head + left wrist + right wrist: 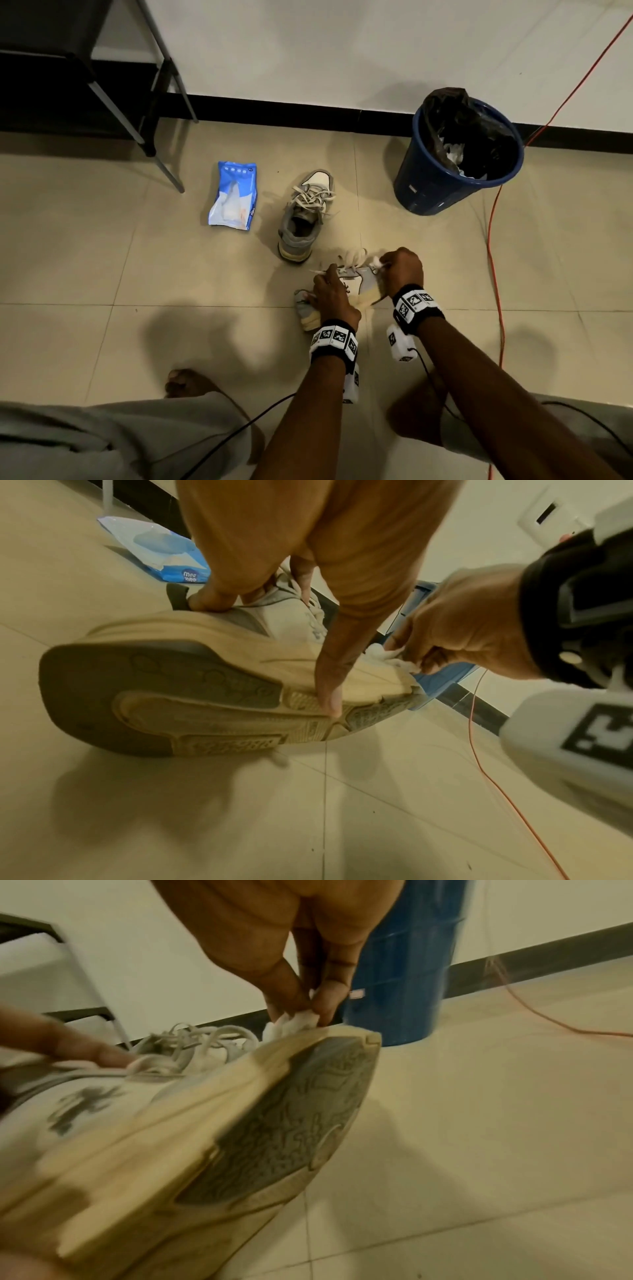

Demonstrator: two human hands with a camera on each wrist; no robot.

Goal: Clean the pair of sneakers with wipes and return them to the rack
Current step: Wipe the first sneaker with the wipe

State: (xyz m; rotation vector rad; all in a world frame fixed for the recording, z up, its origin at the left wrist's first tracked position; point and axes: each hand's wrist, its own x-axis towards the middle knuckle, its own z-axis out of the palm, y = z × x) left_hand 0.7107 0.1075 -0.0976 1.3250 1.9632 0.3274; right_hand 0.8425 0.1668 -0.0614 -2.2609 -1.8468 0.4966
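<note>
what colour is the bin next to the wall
Blue, lined with a black bag; the bin shows best in the head view.

left hand (308, 561) grips tilted sneaker (192, 685) | right hand (469, 623) pinches wipe (383, 656) at toe

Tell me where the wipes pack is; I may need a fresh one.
In the head view the pack lies on the floor left of the standing sneaker, near the rack's leg.
</note>
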